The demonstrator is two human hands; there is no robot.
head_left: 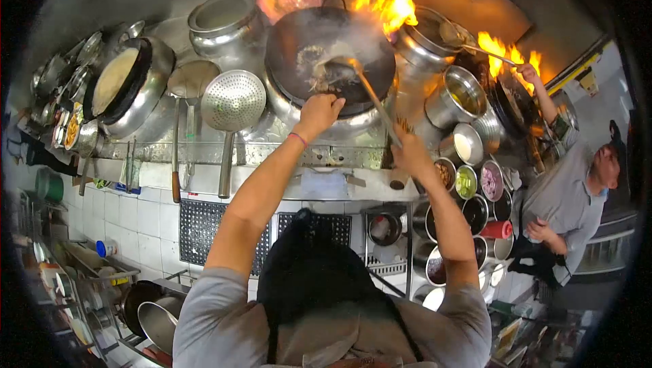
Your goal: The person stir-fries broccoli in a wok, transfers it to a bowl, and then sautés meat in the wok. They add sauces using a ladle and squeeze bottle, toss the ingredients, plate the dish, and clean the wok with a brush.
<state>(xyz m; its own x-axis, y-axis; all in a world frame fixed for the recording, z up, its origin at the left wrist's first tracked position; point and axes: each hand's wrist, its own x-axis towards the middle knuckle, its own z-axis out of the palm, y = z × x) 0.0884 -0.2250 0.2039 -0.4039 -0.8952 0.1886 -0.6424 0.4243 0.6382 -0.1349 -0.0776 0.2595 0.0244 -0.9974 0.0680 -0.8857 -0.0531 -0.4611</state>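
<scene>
I have the right hand (411, 155) gripping the ladle (370, 93). The left hand (319, 116) curls at the near rim of the wok (288, 42), grip indeterminable. Wok position: behind the stove (339, 155)'s front edge. Stir low, inside the rim.

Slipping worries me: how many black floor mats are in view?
2: the left mat, partly behind the left arm, and the right mat, partly behind dark clothing; others may be hidden.
</scene>
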